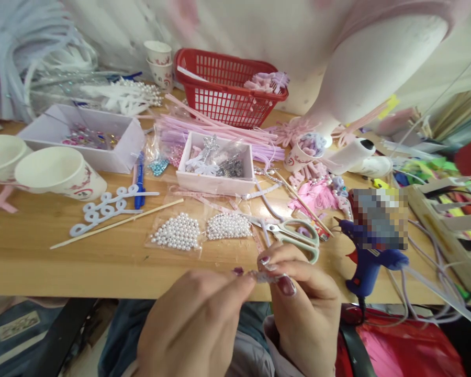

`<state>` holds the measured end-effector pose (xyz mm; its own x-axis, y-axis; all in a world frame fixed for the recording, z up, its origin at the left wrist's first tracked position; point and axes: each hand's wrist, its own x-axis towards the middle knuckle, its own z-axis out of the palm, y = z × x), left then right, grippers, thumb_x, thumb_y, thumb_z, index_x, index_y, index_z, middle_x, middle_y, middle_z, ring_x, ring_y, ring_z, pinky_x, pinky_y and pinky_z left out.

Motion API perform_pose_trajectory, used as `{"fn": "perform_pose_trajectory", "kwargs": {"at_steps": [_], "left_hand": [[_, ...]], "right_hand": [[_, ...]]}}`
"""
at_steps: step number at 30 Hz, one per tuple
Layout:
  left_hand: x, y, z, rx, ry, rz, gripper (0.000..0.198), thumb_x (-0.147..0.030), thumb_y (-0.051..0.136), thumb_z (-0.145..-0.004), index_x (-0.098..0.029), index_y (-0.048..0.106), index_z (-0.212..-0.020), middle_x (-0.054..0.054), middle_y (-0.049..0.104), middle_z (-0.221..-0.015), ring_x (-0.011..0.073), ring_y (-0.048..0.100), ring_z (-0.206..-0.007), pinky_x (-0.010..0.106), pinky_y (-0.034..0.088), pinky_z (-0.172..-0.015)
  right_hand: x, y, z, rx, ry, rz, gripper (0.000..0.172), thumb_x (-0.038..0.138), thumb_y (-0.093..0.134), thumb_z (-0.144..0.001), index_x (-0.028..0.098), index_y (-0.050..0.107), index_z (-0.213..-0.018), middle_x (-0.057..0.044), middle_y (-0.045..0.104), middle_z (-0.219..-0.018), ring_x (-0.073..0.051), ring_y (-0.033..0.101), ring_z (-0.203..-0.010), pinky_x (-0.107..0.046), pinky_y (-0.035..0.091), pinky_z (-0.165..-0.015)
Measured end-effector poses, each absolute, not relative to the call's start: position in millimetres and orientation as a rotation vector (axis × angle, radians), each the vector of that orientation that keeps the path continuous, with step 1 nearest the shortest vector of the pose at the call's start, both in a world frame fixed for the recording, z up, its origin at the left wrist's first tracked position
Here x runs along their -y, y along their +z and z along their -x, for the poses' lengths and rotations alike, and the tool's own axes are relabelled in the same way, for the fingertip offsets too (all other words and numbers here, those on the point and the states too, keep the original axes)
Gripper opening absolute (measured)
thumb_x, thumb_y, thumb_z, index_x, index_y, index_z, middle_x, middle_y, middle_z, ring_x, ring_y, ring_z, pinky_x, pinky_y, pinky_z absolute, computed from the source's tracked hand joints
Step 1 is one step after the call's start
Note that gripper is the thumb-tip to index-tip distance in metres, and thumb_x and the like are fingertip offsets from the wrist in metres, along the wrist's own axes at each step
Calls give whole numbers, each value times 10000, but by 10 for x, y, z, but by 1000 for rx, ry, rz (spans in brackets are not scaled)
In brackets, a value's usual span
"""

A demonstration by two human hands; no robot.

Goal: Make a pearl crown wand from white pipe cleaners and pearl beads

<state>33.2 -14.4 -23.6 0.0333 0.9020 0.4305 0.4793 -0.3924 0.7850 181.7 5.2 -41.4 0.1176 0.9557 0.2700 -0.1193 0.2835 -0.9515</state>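
At the front edge of the table, my left hand [196, 319] and my right hand [304, 298] meet, both with fingertips pinched closed. Between them is a short, fuzzy, pale lilac-grey pipe cleaner [264, 277], mostly covered by the fingers, so its full shape is hidden. Just beyond my right hand lie scissors [298, 233] with pale green handles, their blades pointing left. Two clear bags of white pearl beads [176, 231] rest on the table ahead of my hands. A looped pale pipe cleaner piece [105, 209] lies farther left, beside a thin wooden stick [118, 224].
A blue glue gun [367, 267] with its cord stands on the right. White boxes [215, 183] of small charms, paper cups [60, 170] and a blue pen [139, 180] stand farther back. A red basket [231, 94] is behind bundled pink and lilac pipe cleaners [220, 128].
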Motion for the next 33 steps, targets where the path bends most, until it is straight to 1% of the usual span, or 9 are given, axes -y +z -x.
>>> {"fn": "perform_pose_trajectory", "kwargs": {"at_steps": [2,5,8,12,15,17,22,27,33], "left_hand": [[25,-219,-301,-1313,1222,-1655,168,-139,639,-857,-244,741,-940,25,764,-816,170,705,-723,230,572,-646],[-136,-209,-242,-1077,950,-1303,235,-311,556,-940,-233,777,-921,35,750,-755,166,692,-699,238,566,-656],[-209,-230,-212,-886,783,-1042,214,-328,608,-914,-230,797,-885,16,722,-652,141,671,-647,220,545,-661],[-170,-253,-264,-920,867,-938,135,-268,668,-862,-216,788,-826,11,702,-638,133,660,-625,205,532,-617],[-97,-247,-317,-1043,1040,-1191,141,-194,626,-871,-210,754,-814,18,707,-694,148,671,-636,216,539,-586],[-56,-241,-331,-1141,1177,-1513,171,-103,592,-862,-209,725,-847,24,724,-745,161,680,-684,242,550,-642],[-37,-261,-299,-1193,1208,-2255,327,31,552,-825,-133,649,-1090,54,752,-830,169,676,-730,288,531,-746],[-79,-357,-246,-1166,1311,-2673,295,-22,595,-856,-38,648,-1146,82,772,-906,190,684,-823,302,518,-778],[-107,-475,-218,-1107,1334,-2736,304,-53,485,-929,-13,651,-1181,115,761,-1002,214,662,-887,327,502,-780]], "right_hand": [[-59,-405,-1830,1221,965,964,158,240,673,-902,332,774,-980,-22,741,-892,-188,687,-845,-329,580,-726],[-92,-398,-1862,1302,957,961,157,234,676,-900,327,779,-973,-20,755,-875,-192,683,-836,-347,571,-745],[-116,-419,-1869,1301,981,932,147,224,691,-889,325,781,-945,-8,758,-841,-182,664,-791,-354,550,-744],[-99,-476,-1829,1206,985,901,148,191,693,-883,308,773,-926,1,739,-834,-168,637,-798,-324,526,-738],[-78,-505,-1782,1121,973,899,118,205,684,-892,294,762,-893,7,708,-813,-158,615,-800,-301,510,-740],[-75,-507,-1750,1047,978,916,94,228,683,-895,278,745,-844,12,675,-790,-149,602,-785,-290,501,-744],[-94,-462,-1684,897,1038,940,200,293,709,-871,221,675,-687,18,594,-745,-125,570,-721,-239,482,-663],[-90,-417,-1660,693,1214,942,221,300,739,-833,202,661,-651,18,566,-726,-110,539,-707,-214,481,-683],[-107,-430,-1622,518,1363,900,170,266,746,-805,193,680,-666,16,559,-705,-104,517,-677,-209,475,-673]]}}
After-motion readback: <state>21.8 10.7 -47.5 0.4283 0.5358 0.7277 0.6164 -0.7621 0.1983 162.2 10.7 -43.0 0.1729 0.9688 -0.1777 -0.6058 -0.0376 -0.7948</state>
